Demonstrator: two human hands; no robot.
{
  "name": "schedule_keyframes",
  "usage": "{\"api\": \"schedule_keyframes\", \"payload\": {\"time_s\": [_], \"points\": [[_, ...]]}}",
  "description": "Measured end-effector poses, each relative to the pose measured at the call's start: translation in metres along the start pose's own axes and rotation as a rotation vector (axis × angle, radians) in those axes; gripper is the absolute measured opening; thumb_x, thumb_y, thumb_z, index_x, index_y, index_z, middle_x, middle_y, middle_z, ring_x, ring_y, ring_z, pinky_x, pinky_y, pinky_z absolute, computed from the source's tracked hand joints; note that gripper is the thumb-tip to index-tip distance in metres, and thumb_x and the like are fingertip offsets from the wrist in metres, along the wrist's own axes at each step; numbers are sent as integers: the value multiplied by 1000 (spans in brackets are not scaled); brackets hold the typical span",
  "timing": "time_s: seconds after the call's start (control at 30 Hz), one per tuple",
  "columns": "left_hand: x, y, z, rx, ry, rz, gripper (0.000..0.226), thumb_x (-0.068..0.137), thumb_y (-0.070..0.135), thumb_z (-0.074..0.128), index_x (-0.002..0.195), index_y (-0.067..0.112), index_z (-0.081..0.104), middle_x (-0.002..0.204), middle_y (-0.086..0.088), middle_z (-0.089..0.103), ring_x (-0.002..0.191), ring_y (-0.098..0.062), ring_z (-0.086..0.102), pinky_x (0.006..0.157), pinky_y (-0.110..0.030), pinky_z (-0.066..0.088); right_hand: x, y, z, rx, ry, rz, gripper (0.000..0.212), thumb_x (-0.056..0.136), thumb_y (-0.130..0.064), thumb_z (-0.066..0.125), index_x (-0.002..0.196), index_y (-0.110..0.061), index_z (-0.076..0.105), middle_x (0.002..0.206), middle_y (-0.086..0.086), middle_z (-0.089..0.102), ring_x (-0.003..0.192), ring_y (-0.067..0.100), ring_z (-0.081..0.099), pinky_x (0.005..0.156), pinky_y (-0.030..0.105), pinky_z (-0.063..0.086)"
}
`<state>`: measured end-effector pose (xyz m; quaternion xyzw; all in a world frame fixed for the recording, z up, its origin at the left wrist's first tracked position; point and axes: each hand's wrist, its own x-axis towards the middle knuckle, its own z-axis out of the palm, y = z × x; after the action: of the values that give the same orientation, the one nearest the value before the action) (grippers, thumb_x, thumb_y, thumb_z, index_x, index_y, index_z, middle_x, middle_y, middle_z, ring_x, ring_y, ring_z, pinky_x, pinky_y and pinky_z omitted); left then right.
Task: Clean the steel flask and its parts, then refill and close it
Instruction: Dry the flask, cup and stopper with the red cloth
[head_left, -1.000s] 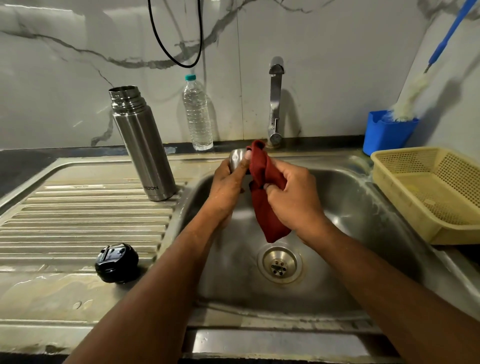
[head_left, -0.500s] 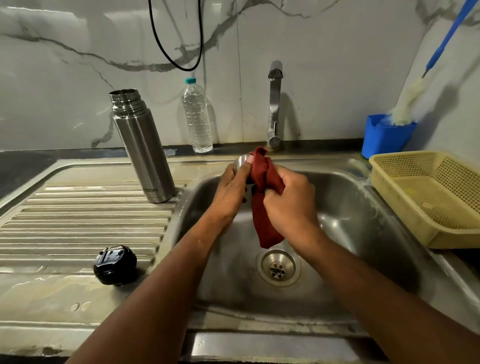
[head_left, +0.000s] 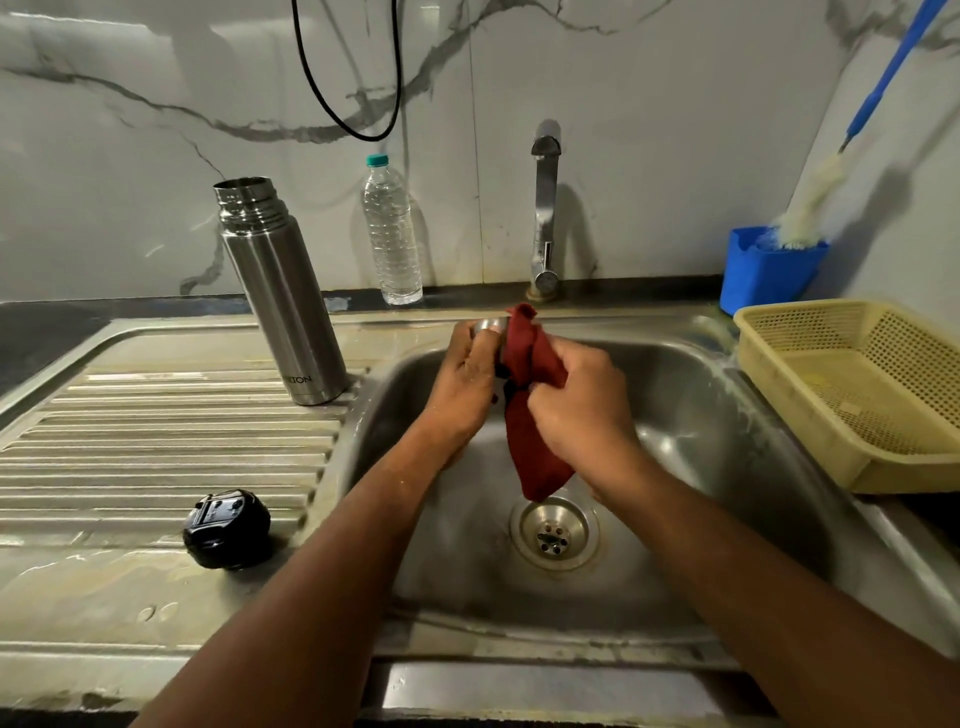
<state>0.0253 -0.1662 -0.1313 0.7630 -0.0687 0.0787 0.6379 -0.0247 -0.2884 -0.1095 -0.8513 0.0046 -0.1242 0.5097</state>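
Left hand: we see our left hand (head_left: 462, 384) over the sink (head_left: 727, 467), fingers (head_left: 480, 343) curled round a small steel cup (head_left: 491, 326), of which only the shiny rim shows.
Right hand: our right hand (head_left: 576, 410) is closed on a red cloth (head_left: 535, 415), fingers bunched into it; the cloth is pressed against the cup and its loose end hangs down above the drain (head_left: 553, 532).
Flask: one steel flask (head_left: 280, 296) stands upright with its mouth uncovered on the ribbed draining board (head_left: 156, 441), just left of the sink and well apart from our hands.
Stopper: one black stopper (head_left: 227, 529) lies on the draining board, nearer to us than the flask.
Counts: we count one flask, one cup, one stopper, one cloth, one water bottle.
Around: a clear water bottle (head_left: 392, 234) with a teal lid stands by the wall beside the tap (head_left: 544, 218); a blue holder (head_left: 769, 270) carries a long brush (head_left: 831, 182); a yellow basket (head_left: 872, 395) sits right of the sink; a black cable (head_left: 353, 78) loops down the wall.
In the way: our hands and the cloth hide most of the cup.
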Motion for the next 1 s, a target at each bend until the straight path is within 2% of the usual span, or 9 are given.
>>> {"api": "schedule_keyframes", "payload": {"time_s": [0.07, 0.17, 0.27, 0.37, 0.5, 0.6, 0.73, 0.83, 1.0], "points": [[3, 0, -7, 3, 79, -18, 24, 113, 24, 40, 96, 14, 55, 93, 0, 55, 81, 0, 59, 67, -12, 46, -3, -2, 5, -117, 29, -180, 63, 87, 3, 61, 144, -24, 60, 119, 2, 74, 108, 17, 69, 92, 14, 46], [4, 3, -11, -141, 69, -78, 27, 105, 41, 51, 94, 18, 57, 91, -5, 61, 87, -21, 58, 78, -36, 48, 0, -2, 5, -105, 6, -194, 63, 87, 3, 60, 143, -26, 61, 116, 1, 75, 106, 16, 69, 83, 4, 41], [3, 0, -4, -178, -51, -79, 31, 93, 49, 62, 104, 20, 61, 88, 1, 66, 85, -16, 62, 77, -34, 50, 9, -1, -6, 121, -46, 50, 42, 86, 6, 57, 106, -25, 77, 91, 0, 74, 88, 18, 69, 72, 23, 54], [4, -2, 2, -175, -87, -88, 33, 103, 39, 63, 122, 12, 63, 91, 3, 71, 80, -6, 66, 71, -23, 51, 13, 1, -12, 365, -71, 257, 35, 84, 10, 54, 92, -16, 77, 89, 10, 76, 87, 29, 72, 83, 46, 61], [7, 0, -7, -93, 59, -159, 39, 109, 45, 49, 120, 11, 65, 94, -2, 72, 89, -16, 64, 76, -32, 49, 4, -3, -3, 122, -56, -44, 54, 84, 9, 59, 117, -32, 75, 100, -9, 76, 93, 8, 69, 80, 23, 57], [10, -4, -13, -203, 60, -135, 34, 107, 43, 55, 104, 11, 67, 96, -20, 72, 94, -30, 65, 92, -50, 54, 2, -2, 1, -22, -18, -200, 64, 82, 7, 60, 136, -26, 68, 119, -8, 74, 107, 6, 66, 97, 22, 54], [7, -4, -7, -253, -132, -40, 38, 99, 33, 65, 119, 1, 66, 117, -22, 73, 110, -41, 68, 102, -50, 53, 13, 1, -13, 172, 8, 70, 38, 88, 2, 61, 98, -31, 76, 90, -2, 76, 87, 17, 71, 74, 32, 58], [3, -3, 1, -275, -165, -32, 38, 107, 20, 59, 138, -3, 58, 131, -28, 68, 119, -34, 68, 104, -44, 55, 19, 1, -20, 383, -28, 278, 38, 90, 5, 56, 91, -28, 75, 89, 3, 77, 86, 22, 72, 64, 27, 55], [5, -8, 6, -361, -5, -190, 49, 112, 37, 44, 133, -5, 60, 118, -21, 74, 110, -32, 71, 101, -50, 55, 14, 1, -9, 376, -57, 161, 44, 88, 9, 56, 94, -29, 77, 84, -1, 76, 78, 14, 68, 60, 23, 53]]}}
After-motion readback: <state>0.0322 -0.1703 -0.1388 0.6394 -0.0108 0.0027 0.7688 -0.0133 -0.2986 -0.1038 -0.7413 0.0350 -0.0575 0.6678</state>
